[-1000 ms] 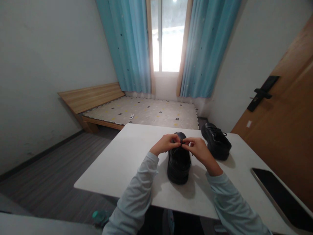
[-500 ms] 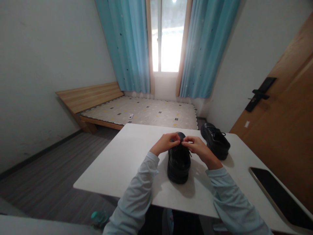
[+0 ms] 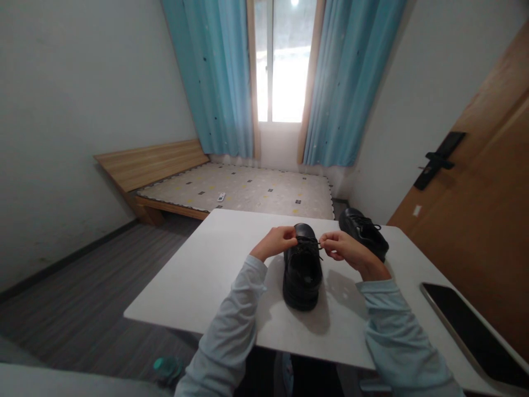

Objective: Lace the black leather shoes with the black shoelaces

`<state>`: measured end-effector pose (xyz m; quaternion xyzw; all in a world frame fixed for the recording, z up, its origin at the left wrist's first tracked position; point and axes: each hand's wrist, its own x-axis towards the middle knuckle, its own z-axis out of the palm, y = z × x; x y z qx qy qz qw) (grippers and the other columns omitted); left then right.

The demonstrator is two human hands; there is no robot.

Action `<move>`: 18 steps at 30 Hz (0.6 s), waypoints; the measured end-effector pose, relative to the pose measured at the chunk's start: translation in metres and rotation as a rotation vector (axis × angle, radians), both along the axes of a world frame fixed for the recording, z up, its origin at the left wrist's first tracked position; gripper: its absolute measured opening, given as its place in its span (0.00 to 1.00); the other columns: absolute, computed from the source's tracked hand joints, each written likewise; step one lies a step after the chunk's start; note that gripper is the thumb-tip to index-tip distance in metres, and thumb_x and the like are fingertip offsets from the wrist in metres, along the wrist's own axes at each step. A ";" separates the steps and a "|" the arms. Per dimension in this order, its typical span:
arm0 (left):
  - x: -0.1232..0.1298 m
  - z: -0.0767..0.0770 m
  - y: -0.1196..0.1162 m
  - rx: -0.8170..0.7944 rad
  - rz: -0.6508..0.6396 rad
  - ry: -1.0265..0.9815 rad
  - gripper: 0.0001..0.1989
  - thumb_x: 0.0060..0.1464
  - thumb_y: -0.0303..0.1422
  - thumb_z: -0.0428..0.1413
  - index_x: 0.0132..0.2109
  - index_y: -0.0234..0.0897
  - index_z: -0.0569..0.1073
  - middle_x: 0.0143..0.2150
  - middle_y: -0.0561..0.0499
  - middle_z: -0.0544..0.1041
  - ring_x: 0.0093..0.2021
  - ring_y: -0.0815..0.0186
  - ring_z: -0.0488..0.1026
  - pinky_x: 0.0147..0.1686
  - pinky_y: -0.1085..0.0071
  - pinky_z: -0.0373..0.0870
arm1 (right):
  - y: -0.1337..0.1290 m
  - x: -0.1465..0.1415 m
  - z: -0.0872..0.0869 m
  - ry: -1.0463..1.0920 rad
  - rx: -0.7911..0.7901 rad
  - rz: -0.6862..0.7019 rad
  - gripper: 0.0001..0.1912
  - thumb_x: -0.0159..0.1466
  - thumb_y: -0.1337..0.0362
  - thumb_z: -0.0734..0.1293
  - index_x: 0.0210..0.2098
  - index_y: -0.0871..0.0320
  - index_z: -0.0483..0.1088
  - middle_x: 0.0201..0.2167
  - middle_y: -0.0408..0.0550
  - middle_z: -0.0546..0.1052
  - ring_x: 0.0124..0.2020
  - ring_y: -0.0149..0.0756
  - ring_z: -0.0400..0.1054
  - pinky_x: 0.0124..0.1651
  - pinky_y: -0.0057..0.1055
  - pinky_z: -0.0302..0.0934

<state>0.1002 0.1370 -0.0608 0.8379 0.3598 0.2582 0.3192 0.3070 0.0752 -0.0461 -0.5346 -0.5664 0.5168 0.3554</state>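
Observation:
A black lace-up shoe (image 3: 303, 281) stands on the white table (image 3: 190, 270), its heel towards me and its toe pointing at the window. On the left side of its lacing, my left hand (image 3: 278, 241) is closed in a pinch on the shoelace (image 3: 305, 242). My right hand (image 3: 339, 246) pinches the other side of the lace, just right of the shoe. The lace runs across the top of the shoe between both hands. A second black shoe (image 3: 366, 234), its laces tied, stands at the back right of the table, beyond my right hand.
A dark-screened phone or tablet (image 3: 471, 325) lies at the table's right edge. Behind the table is a low bed (image 3: 248, 187) with a small white remote (image 3: 221, 197) on it. A wooden door (image 3: 475, 193) is close on the right. A green-capped bottle (image 3: 167, 366) is low at left.
My hands have moved apart from the middle of the lacing, the left slightly left and the right further right, drawing the lace sideways. The shoe has stayed in place.

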 end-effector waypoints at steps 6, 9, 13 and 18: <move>-0.002 -0.006 0.007 -0.010 -0.033 0.042 0.08 0.46 0.33 0.48 0.25 0.34 0.67 0.23 0.57 0.64 0.27 0.71 0.61 0.28 0.75 0.55 | 0.002 0.008 -0.004 -0.061 -0.041 0.048 0.10 0.47 0.60 0.66 0.22 0.62 0.65 0.16 0.35 0.59 0.16 0.20 0.48 0.18 0.23 0.37; -0.003 -0.007 0.007 -0.026 -0.057 0.064 0.08 0.47 0.33 0.48 0.26 0.33 0.68 0.24 0.56 0.66 0.28 0.71 0.62 0.29 0.75 0.57 | 0.003 0.011 -0.005 -0.102 -0.036 0.089 0.10 0.47 0.61 0.66 0.21 0.62 0.65 0.16 0.36 0.60 0.17 0.21 0.49 0.19 0.23 0.38; -0.005 -0.007 0.007 -0.050 -0.071 0.104 0.10 0.48 0.34 0.48 0.29 0.33 0.71 0.26 0.55 0.69 0.29 0.70 0.63 0.30 0.75 0.59 | 0.004 0.015 -0.008 -0.161 -0.033 0.128 0.09 0.48 0.61 0.65 0.21 0.61 0.65 0.16 0.37 0.60 0.17 0.22 0.50 0.19 0.23 0.38; -0.007 -0.009 0.007 -0.088 -0.076 0.149 0.12 0.47 0.34 0.48 0.31 0.33 0.73 0.27 0.54 0.71 0.30 0.69 0.65 0.31 0.75 0.59 | 0.007 0.018 -0.012 -0.212 -0.043 0.161 0.09 0.48 0.60 0.66 0.21 0.61 0.67 0.14 0.37 0.60 0.17 0.23 0.50 0.20 0.24 0.39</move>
